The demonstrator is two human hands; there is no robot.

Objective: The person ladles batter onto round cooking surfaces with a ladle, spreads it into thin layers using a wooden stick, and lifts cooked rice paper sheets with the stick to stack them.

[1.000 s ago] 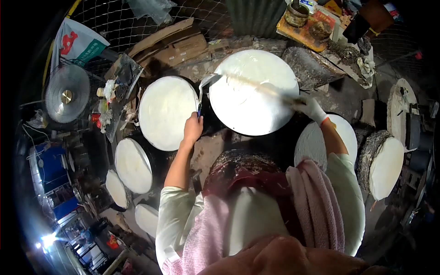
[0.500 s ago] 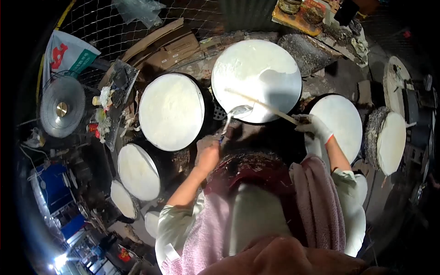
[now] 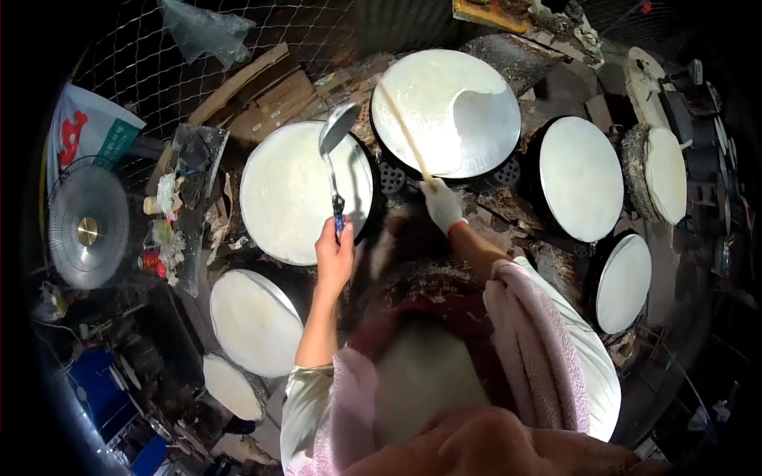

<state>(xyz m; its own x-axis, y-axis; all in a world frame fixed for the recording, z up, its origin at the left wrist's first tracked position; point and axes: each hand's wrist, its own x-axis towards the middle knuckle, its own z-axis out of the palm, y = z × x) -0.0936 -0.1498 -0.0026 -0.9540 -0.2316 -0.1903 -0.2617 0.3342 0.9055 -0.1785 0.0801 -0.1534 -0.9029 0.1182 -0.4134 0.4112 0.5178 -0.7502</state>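
Note:
My left hand (image 3: 335, 258) is bare and closed round the blue handle of a metal ladle (image 3: 339, 128). The ladle's bowl points away from me, above the left round griddle (image 3: 274, 198), whose surface is whitish. In a white glove, my right hand (image 3: 443, 206) grips one end of a thin wooden stick (image 3: 406, 131). The stick reaches across the far round griddle (image 3: 488, 131). A white layer, perhaps batter (image 3: 432, 87), covers most of that griddle, and a curved patch of smooth grey metal shows on its right.
More whitish round griddles stand at the right (image 3: 581, 178), lower right (image 3: 623, 284) and lower left (image 3: 254, 321). A fan (image 3: 87, 230) is at far left, near a cluttered ledge (image 3: 202, 214). Cardboard (image 3: 270, 103) leans against wire mesh behind.
My left hand has raised the ladle from the far griddle's near edge, over to the left griddle. My right hand has moved left, and the stick now points more directly away from me.

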